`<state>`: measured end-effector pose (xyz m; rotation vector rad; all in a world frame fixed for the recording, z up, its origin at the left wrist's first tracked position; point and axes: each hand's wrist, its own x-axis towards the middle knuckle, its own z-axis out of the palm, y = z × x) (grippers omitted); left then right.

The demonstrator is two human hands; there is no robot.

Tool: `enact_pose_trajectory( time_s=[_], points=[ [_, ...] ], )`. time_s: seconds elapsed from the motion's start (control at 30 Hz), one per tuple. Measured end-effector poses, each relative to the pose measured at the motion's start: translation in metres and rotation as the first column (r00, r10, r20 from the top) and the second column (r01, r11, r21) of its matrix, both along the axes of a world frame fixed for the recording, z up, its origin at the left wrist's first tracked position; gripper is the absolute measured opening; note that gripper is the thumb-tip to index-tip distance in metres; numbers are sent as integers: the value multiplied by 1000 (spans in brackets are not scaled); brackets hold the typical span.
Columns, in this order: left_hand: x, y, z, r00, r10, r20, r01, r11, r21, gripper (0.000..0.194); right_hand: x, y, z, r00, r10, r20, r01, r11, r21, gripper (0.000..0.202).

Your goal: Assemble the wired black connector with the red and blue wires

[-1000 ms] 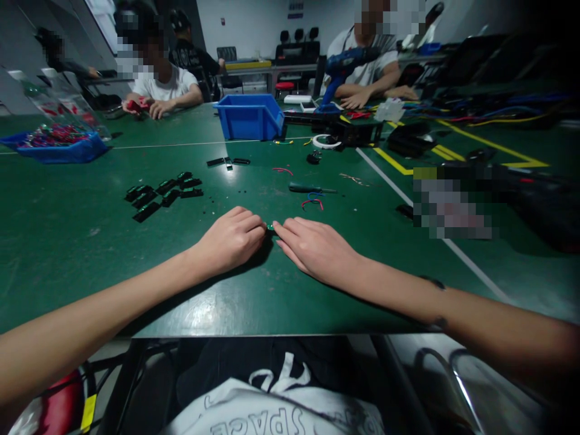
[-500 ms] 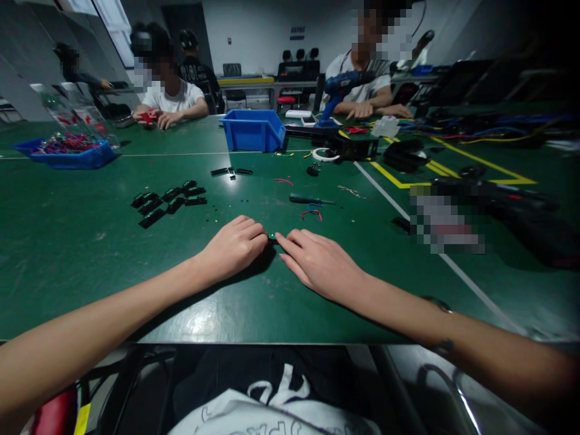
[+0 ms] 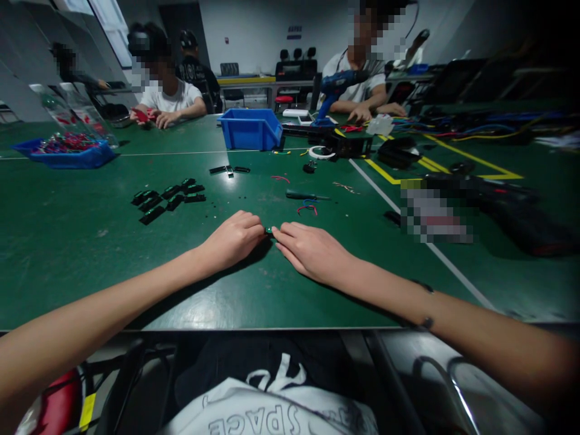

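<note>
A small green piece [image 3: 269, 230] shows between my two hands, low over the green table [image 3: 113, 260]. My left hand [image 3: 238, 237] is closed, its curled fingers round the left end of the piece. From the right, the fingertips of my right hand [image 3: 310, 249] touch the piece; the index finger and thumb point left, and what lies between them is mostly hidden. Several black-and-green small parts [image 3: 170, 196] lie in a loose group to the left. Beyond my hands rest a screwdriver [image 3: 301, 194] and short red and blue wires [image 3: 308, 209].
At the back stand a blue bin [image 3: 250, 130] and a blue drill [image 3: 335, 90]. A blue tray [image 3: 77, 157] of wires and bottles is at left. A black tool [image 3: 507, 205] lies at right. Two people sit across the table.
The view has shifted slightly, so the table and its items appear a little higher and further left. Both hands keep nearly the same pose around the small green piece.
</note>
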<state>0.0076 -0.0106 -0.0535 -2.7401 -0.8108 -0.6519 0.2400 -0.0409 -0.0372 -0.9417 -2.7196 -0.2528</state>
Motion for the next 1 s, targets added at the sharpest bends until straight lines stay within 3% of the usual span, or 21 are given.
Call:
enact_pose_trajectory(
  time_s=[0.3, 0.7, 0.87, 1.0],
  points=[
    [-2, 1, -1, 1000, 28, -1, -28, 999, -43, 24, -2, 5, -7, 997, -29, -69, 34, 998, 61, 26],
    [-5, 3, 1, 998, 28, 65, -13, 976, -217, 18, -5, 24, -8, 983, 20, -184, -33, 997, -66, 14],
    [-6, 2, 5, 976, 22, 217, 65, 921, -385, 21, -4, 31, -10, 973, 97, -211, -120, 988, -99, 14],
    [-5, 4, 9, 937, 116, 329, 83, 841, -534, 21, -3, 33, -12, 961, 129, -245, -160, 981, -112, 14]
  ],
)
